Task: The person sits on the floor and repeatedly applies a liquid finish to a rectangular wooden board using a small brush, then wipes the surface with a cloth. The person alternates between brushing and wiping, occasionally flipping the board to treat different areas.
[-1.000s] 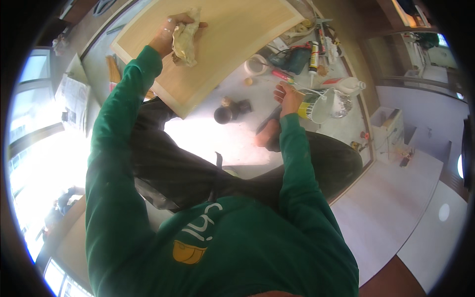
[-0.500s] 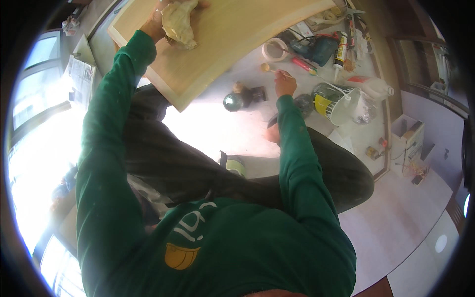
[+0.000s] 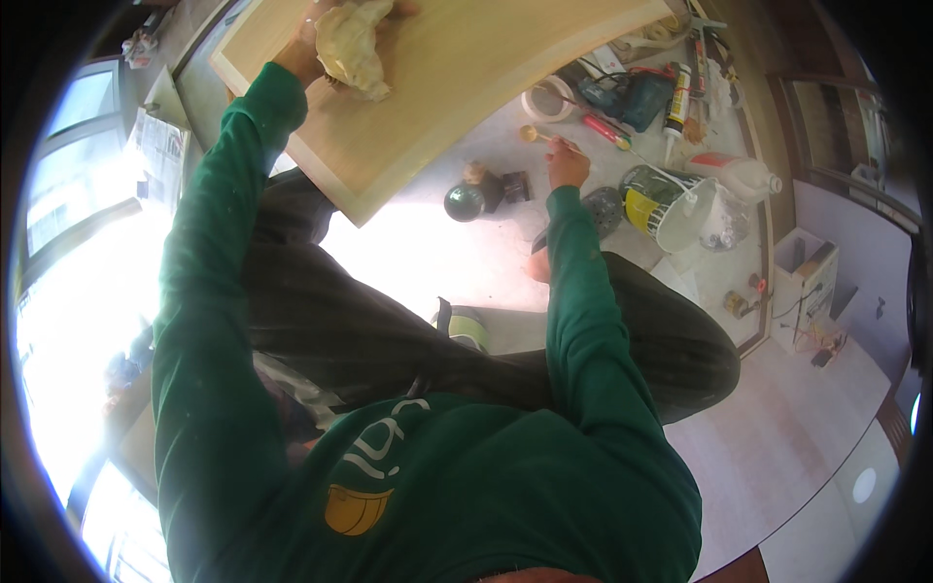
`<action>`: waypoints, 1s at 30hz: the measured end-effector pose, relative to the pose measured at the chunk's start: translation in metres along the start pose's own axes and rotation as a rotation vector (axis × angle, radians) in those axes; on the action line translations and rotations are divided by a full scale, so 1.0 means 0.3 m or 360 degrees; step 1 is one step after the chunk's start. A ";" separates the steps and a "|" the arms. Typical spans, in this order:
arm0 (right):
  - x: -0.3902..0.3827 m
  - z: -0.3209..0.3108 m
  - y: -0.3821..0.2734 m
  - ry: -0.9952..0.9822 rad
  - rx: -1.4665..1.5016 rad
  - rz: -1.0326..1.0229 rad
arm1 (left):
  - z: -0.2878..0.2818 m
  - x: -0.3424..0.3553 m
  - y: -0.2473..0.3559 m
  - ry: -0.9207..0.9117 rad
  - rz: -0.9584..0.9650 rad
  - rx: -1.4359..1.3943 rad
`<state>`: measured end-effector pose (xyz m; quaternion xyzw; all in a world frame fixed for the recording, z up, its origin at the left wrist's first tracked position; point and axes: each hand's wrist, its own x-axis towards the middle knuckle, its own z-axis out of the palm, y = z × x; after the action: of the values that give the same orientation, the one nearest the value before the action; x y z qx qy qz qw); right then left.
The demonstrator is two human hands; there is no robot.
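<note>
At the upper left, my left hand (image 3: pixel 304 55) is closed round a crumpled cream cloth (image 3: pixel 352 51), which rests against a pale wooden panel (image 3: pixel 457 92). The cloth hides part of the fingers. The panel is tilted, and its near corner points down toward my lap. Right of the panel, my right hand (image 3: pixel 568 164) pinches the thin handle of a small spoon-like tool (image 3: pixel 529 133) with a rounded, yellowish end. Beneath that hand is the work surface, with a red-handled tool (image 3: pixel 606 130) and a roll of masking tape (image 3: pixel 547 100) just beyond it.
Right of my hand lie an open tub (image 3: pixel 649 206), a white bottle (image 3: pixel 736 175), a sealant cartridge (image 3: pixel 678 100) and a teal power tool (image 3: pixel 641 97). A dark round object (image 3: pixel 465 201) sits below the panel. My crossed legs (image 3: pixel 661 340) border the near side.
The whole scene has shifted slightly in the picture. Both hands keep nearly the same pose, the left on the cloth and the right on the spoon-like tool.
</note>
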<state>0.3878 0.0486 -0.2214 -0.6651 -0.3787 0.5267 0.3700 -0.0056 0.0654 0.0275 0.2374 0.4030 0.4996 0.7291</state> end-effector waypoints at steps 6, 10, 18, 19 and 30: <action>-0.018 -0.047 0.000 -0.0130 0.0187 0.0364 | -0.033 0.029 -0.027 0.0303 0.0146 0.0909; -0.063 -0.157 -0.134 0.0068 0.0557 0.0518 | -0.086 0.041 -0.008 0.0383 0.0021 0.0874; -0.118 -0.302 -0.555 -0.0258 0.1333 -0.0011 | 0.076 -0.002 0.002 0.0381 -0.0129 0.0168; -0.138 -0.286 -0.615 -0.0227 0.1287 -0.0118 | 0.069 0.002 -0.001 0.0386 -0.0127 0.0150; -0.219 -0.164 -0.815 -0.0091 0.0573 -0.0559 | 0.078 0.003 -0.009 0.0475 -0.0126 0.0098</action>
<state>0.3979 0.0928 0.0324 -0.4974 -0.3988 0.5317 0.5575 0.0152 0.0666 0.0383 0.1668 0.5310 0.4875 0.6727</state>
